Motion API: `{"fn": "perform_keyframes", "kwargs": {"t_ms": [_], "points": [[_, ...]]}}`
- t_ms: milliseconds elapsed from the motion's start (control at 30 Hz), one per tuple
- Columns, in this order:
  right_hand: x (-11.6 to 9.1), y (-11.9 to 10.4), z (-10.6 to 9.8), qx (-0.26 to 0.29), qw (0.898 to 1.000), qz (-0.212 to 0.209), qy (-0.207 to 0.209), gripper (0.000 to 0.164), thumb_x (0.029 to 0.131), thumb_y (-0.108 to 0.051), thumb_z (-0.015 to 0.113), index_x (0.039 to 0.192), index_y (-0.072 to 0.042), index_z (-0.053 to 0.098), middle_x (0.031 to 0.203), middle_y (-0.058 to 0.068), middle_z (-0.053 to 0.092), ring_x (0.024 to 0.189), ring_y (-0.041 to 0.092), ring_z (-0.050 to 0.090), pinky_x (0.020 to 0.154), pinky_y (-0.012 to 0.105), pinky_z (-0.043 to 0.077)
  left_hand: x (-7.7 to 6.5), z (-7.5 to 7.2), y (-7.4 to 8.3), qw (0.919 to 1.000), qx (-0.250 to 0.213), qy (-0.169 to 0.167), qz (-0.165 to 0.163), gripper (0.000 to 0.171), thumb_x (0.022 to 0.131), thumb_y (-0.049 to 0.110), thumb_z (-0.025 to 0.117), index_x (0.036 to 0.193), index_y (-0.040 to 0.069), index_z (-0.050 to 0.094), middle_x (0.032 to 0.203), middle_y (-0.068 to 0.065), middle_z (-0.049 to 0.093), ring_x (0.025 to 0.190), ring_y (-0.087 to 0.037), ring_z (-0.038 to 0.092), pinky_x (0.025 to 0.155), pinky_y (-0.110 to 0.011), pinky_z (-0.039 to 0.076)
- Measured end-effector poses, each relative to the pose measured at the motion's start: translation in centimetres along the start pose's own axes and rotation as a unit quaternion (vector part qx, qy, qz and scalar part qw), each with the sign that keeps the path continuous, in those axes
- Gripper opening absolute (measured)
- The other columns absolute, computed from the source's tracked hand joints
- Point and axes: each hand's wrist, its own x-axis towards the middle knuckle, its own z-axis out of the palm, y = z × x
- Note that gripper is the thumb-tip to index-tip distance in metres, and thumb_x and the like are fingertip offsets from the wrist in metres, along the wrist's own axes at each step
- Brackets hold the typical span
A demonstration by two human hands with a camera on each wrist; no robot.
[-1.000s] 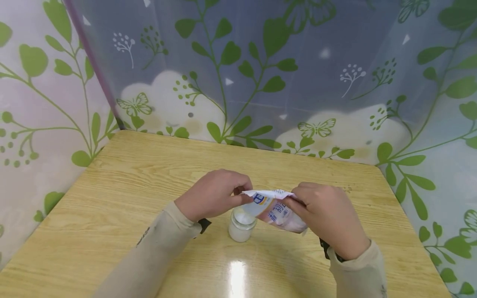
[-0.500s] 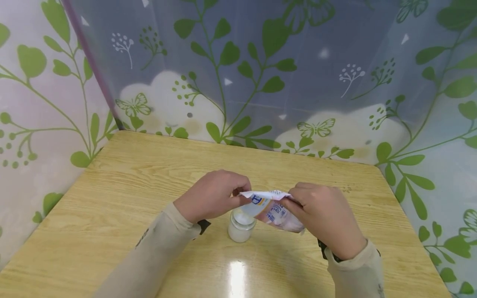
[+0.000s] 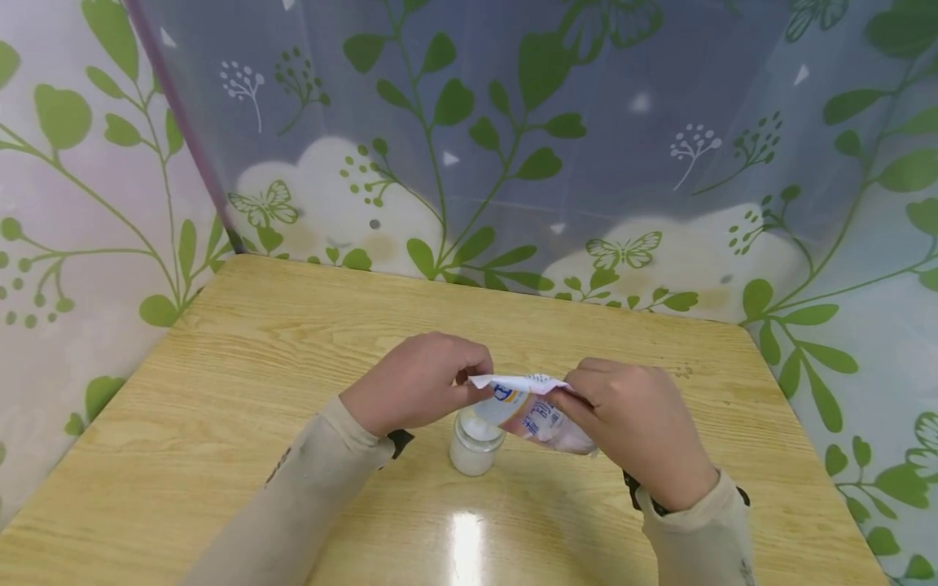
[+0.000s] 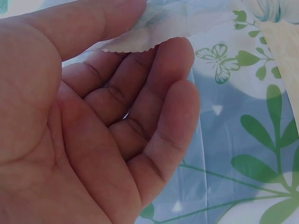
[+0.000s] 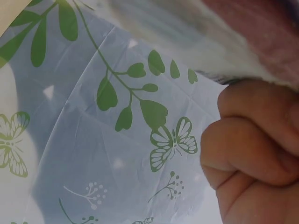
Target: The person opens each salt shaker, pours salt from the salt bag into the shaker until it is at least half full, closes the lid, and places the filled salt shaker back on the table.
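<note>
A soft plastic packet (image 3: 551, 425) with blue, white and pink print is held tilted above the table, its lower left part over a glass jar (image 3: 473, 456) with white contents. My left hand (image 3: 425, 382) pinches the packet's upper left corner between thumb and fingers; in the left wrist view, a pale jagged edge of the packet (image 4: 149, 39) lies under the thumb. At the packet's upper right, my right hand (image 3: 637, 419) grips the rim with curled fingers. In the right wrist view the packet (image 5: 201, 37) appears blurred above those fingers. The packet's inside is hidden.
The jar stands on a light wood-grain table (image 3: 308, 317). A patterned curtain (image 3: 484, 163) with leaves and butterflies rises behind the table and along both sides. Dark straps (image 3: 399, 443) show at both wrists.
The packet and my right hand have shifted slightly left, and the packet's printed face has turned a little. My left hand and the jar look almost unchanged.
</note>
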Motion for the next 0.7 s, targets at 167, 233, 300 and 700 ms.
{"fn": "perform_keyframes", "kwargs": {"t_ms": [167, 233, 300, 700], "points": [[0.06, 0.00, 0.10, 0.001, 1.000, -0.007, 0.001, 0.028, 0.079, -0.016, 0.090, 0.068, -0.019, 0.064, 0.064, -0.011, 0.056, 0.051, -0.003, 0.037, 0.046, 0.019, 0.036, 0.01, -0.11, 0.05, 1.0000, 0.006, -0.002, 0.005, 0.008, 0.095, 0.023, 0.076, 0.091, 0.020, 0.070, 0.079, 0.014, 0.063, 0.067, -0.007, 0.051, 0.061, -0.026, 0.045], [0.06, -0.01, 0.10, 0.001, 1.000, -0.007, 0.000, 0.027, 0.079, -0.016, 0.090, 0.069, -0.019, 0.065, 0.064, -0.010, 0.057, 0.051, -0.003, 0.038, 0.046, 0.019, 0.036, 0.03, -0.13, 0.04, 1.0000, 0.007, -0.003, 0.005, 0.008, 0.095, 0.023, 0.076, 0.091, 0.020, 0.070, 0.079, 0.013, 0.063, 0.067, -0.007, 0.051, 0.061, -0.026, 0.045], [0.06, -0.01, 0.12, 0.000, 1.000, -0.008, 0.000, 0.025, 0.079, -0.016, 0.090, 0.070, -0.018, 0.067, 0.065, -0.010, 0.059, 0.051, -0.003, 0.040, 0.046, 0.019, 0.037, 0.04, -0.13, 0.05, 1.0000, 0.006, -0.004, 0.005, 0.008, 0.095, 0.022, 0.076, 0.091, 0.020, 0.070, 0.080, 0.013, 0.063, 0.067, -0.007, 0.051, 0.061, -0.025, 0.045], [0.03, 0.05, 0.27, 0.003, 1.000, -0.010, 0.007, 0.031, 0.079, -0.016, 0.090, 0.066, -0.020, 0.062, 0.063, -0.012, 0.054, 0.051, -0.003, 0.035, 0.046, 0.019, 0.035, 0.09, 0.11, 0.00, 0.9999, 0.014, -0.002, -0.004, 0.008, 0.096, 0.025, 0.075, 0.090, 0.022, 0.070, 0.079, 0.015, 0.063, 0.067, -0.007, 0.053, 0.062, -0.027, 0.046]]}}
